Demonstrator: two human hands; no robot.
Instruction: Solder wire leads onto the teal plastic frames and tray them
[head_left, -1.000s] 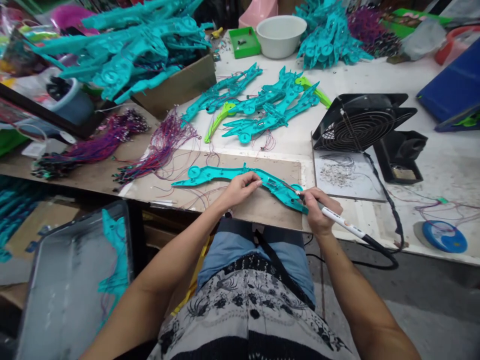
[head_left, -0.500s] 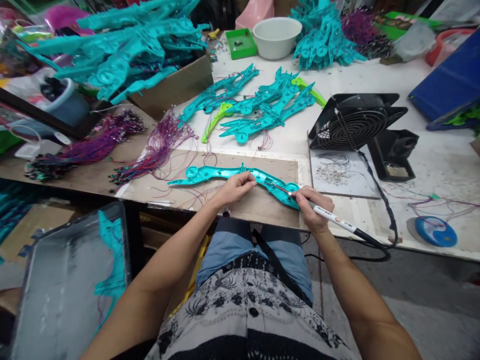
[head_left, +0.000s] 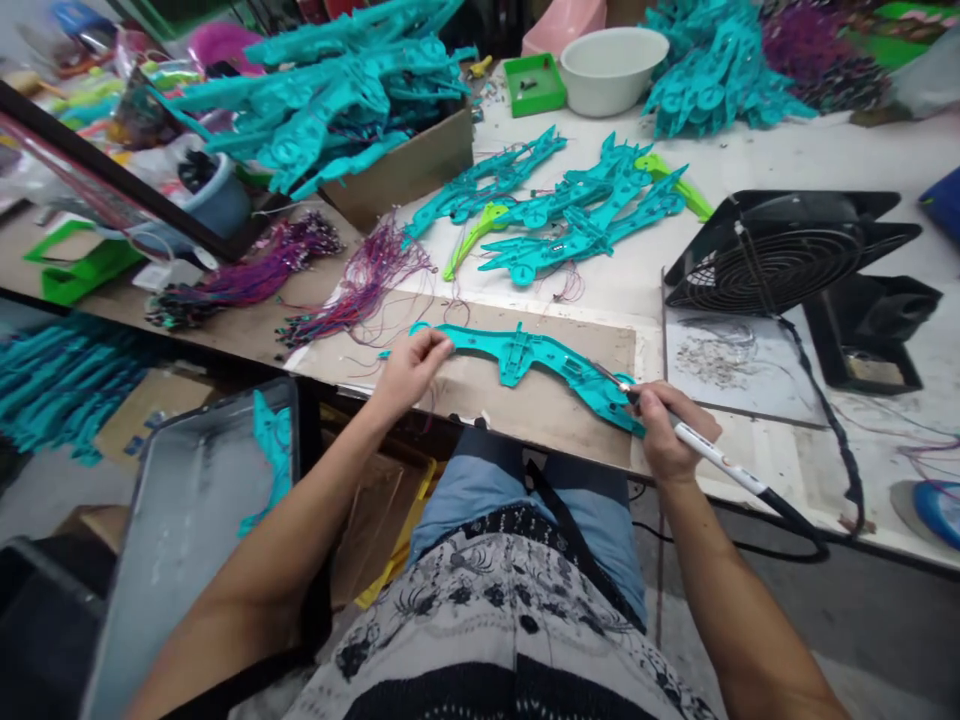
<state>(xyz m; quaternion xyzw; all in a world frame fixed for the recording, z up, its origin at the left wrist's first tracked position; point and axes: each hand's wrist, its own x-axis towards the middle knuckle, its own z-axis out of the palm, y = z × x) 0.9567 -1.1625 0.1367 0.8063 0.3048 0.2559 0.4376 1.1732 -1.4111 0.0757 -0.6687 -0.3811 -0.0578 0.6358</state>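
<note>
clamped on the iron (head_left: 716,457), right hand (head_left: 675,432) sits at 4 o'clock of the part (head_left: 551,353); left hand (head_left: 412,370) is pinched together at 9 o'clock, contents not discernible. part lies on the mat (head_left: 551,412) at 12 o'clock. steady iron, brace part.

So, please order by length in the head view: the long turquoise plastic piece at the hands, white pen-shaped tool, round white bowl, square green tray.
Long turquoise plastic piece, partly hidden by the left hand
White pen-shaped tool, in the right hand
Round white bowl
Square green tray
Bowl and tray are farther away.
</note>
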